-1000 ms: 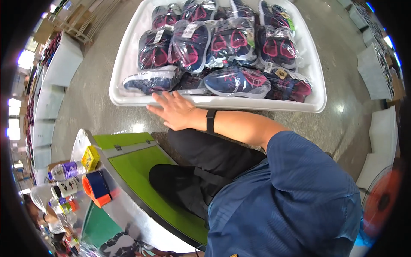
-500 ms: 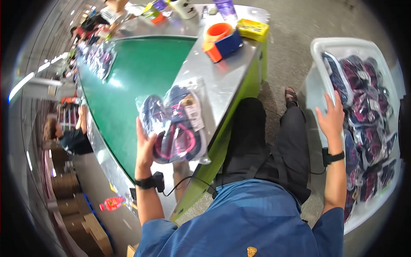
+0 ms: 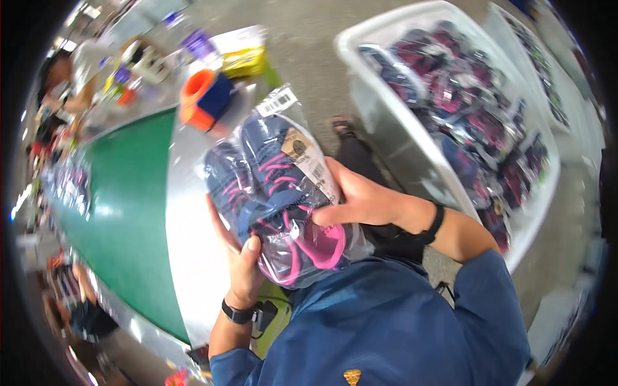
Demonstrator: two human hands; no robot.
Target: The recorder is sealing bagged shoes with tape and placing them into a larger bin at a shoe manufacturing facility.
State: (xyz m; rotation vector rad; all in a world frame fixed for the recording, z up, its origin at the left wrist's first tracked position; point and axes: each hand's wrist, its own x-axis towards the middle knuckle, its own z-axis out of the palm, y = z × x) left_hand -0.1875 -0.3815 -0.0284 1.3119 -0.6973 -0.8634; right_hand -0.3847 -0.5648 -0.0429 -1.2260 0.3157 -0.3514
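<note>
One long table [image 3: 129, 193], green-topped with a bright metal border, filled much of the left side of the frame. A white tub [image 3: 386, 122] heaped with bagged dark-blue and pink shoes took up the upper right. Near the centre, a pair of shoes [image 3: 273, 180], navy with pink laces and linings, was held in a clear plastic bag in front of the person's body. The right hand [image 3: 360, 193] grasped the bag's right side, its thumb lying across the front; the left hand [image 3: 241, 264] gripped the lower left, thumb pressed on the plastic. An orange and blue ring-shaped object [image 3: 206, 100] rested on the metal border in the upper left, near a yellow packet [image 3: 244, 61]. Smallest were a brown tag [image 3: 296, 145] on the right-hand shoe and a white barcode label [image 3: 277, 101] at the bag's upper end.
</note>
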